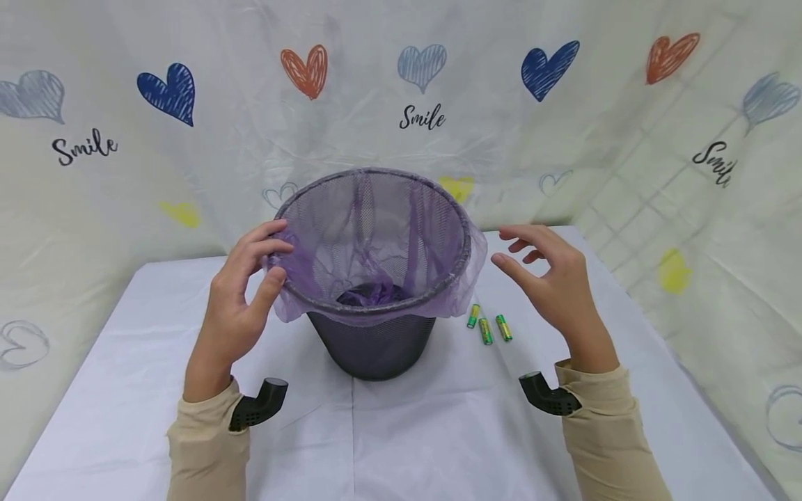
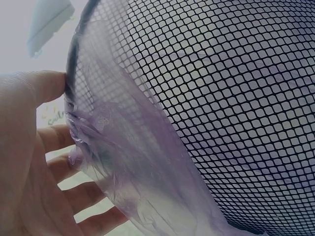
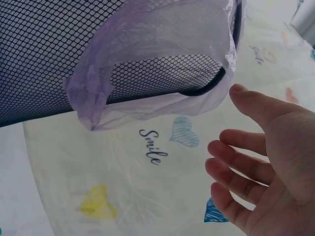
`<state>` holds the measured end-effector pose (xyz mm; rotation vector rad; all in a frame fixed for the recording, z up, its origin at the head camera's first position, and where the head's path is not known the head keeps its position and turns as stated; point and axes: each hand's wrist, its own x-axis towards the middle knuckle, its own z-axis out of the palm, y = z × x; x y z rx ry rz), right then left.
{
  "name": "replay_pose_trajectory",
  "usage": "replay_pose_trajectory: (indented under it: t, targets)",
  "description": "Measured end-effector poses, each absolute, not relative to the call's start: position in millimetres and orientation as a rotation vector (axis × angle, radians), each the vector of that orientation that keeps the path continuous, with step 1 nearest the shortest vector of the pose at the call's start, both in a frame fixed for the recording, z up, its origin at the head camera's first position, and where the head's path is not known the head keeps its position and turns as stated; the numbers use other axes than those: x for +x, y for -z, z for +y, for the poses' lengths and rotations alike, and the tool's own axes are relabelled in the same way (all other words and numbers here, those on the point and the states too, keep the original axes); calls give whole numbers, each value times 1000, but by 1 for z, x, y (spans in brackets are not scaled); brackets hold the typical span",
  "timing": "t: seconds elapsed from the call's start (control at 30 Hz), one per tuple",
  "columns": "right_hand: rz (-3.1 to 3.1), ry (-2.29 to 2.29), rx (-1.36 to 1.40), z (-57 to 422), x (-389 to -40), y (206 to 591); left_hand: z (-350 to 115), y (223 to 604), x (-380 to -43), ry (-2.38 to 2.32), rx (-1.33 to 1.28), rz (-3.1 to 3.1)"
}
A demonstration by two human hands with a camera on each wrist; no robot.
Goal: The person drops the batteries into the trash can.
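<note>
A black mesh wastebasket (image 1: 379, 351) stands upright, lined with a thin purple trash bag (image 1: 468, 296) whose edge is folded out over the rim. Inside, the bag hangs loosely down to the bottom. My left hand (image 1: 237, 296) is at the left side of the rim; in the left wrist view its thumb tip meets the rim and its spread fingers lie against the folded bag (image 2: 147, 177). To the right, my right hand (image 1: 554, 278) hovers apart from the basket, fingers loosely bent around nothing. The right wrist view shows its thumb near the hanging bag edge (image 3: 93, 101).
Three small green batteries (image 1: 485, 331) lie on the white-covered table (image 1: 301, 445), right of the wastebasket. Behind rises a pale cloth backdrop (image 1: 357, 132) printed with hearts and the word Smile. Black camera mounts (image 1: 260, 403) sit on both wrists.
</note>
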<state>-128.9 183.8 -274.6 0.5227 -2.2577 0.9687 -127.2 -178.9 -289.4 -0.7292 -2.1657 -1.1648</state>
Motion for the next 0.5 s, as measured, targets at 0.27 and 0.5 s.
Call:
replay_pose_trajectory:
  t: [0.27, 0.5]
  targets:
    - [-2273, -987, 505, 187, -131, 276, -169, 273, -115, 1189, -750, -2134]
    - [-2267, -990, 515, 192, -135, 283, -168, 268, -111, 1181, -755, -2137]
